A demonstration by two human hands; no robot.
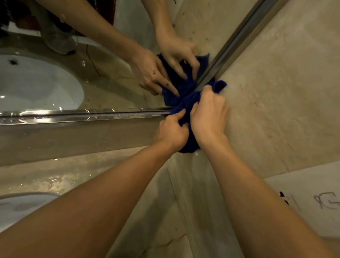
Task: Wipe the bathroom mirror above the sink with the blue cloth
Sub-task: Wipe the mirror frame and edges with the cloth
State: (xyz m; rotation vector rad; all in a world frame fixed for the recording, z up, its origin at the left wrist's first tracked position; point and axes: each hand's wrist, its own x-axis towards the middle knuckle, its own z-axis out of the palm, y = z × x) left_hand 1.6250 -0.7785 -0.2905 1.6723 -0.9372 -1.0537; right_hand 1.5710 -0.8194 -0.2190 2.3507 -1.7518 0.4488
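Here, both hands (left (172, 131), right (209, 113)) gripping blue cloth (191, 143), mirror (96, 53) corner.

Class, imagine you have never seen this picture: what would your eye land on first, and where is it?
First, the blue cloth, bunched at the mirror's lower right corner, gripped by the left hand and right hand. Next, their reflection in the mirror just above, like a second pair of arms reaching down. Then the shiny metal frame along the mirror's bottom edge.
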